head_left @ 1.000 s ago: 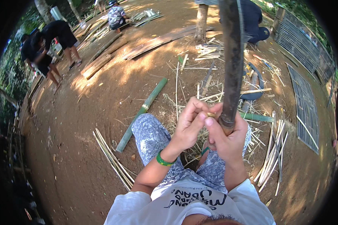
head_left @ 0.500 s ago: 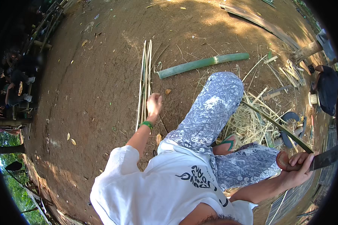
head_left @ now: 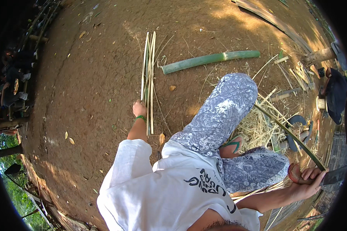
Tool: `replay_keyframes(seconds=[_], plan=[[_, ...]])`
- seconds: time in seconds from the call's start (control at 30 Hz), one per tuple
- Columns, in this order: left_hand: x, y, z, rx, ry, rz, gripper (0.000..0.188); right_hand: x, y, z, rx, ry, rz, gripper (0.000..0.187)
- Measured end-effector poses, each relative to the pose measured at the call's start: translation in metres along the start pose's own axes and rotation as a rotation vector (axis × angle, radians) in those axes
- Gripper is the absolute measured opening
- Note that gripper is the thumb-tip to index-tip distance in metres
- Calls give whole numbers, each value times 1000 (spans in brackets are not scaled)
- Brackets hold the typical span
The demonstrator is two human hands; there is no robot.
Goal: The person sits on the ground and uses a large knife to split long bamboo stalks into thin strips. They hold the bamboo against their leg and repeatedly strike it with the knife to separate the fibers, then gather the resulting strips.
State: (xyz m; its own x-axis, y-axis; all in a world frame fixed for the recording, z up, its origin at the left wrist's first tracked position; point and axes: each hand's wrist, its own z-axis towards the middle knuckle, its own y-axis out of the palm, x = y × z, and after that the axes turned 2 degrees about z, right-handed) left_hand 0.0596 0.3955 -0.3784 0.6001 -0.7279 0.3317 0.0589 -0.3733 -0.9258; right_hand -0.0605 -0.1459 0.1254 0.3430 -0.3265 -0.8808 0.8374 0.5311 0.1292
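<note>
On the ground to the left lies a bundle of long, thin bamboo strips. My left hand, with a green band at the wrist, is at the bundle's left side, its fingers closed around the leftmost strip; the fingertips are partly hidden. At the far right, my right hand grips a machete by its brown handle, the dark blade pointing right. The same hand pinches the end of a long green bamboo strip, which slants up and left to my raised knee.
A green bamboo pole lies beyond my knee. Pale shavings are heaped beside my sandalled foot. Split bamboo pieces and a wooden post are at the right. A long plank lies farther back. People sit at the far left.
My left hand has moved left, from the right side of the strip bundle to its left side, and closed on a strip. My right hand keeps its hold on the machete and green strip.
</note>
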Motion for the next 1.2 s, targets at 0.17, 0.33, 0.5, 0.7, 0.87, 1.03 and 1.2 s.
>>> replay_keyframes(seconds=[0.17,0.33,0.5,0.7,0.87,1.03,1.2], plan=[[-13,6,13,14,-4,-69,18,-3,13,-3,19,-32,-33,28],[-18,6,11,30,-23,-279,21,1,8,-3,21,-21,-28,29],[-32,5,9,-88,-102,-577,21,2,5,1,0,-24,-25,29],[-20,-4,-6,-252,-164,-728,24,4,1,0,-31,-32,-5,23],[-16,-8,-24,-492,-158,-863,22,0,3,0,-8,4,-18,31],[4,-11,-39,-569,-342,-1171,20,-2,5,-2,6,18,-25,36],[9,-2,-52,-499,-333,-1169,22,2,0,-1,-39,-17,9,21]])
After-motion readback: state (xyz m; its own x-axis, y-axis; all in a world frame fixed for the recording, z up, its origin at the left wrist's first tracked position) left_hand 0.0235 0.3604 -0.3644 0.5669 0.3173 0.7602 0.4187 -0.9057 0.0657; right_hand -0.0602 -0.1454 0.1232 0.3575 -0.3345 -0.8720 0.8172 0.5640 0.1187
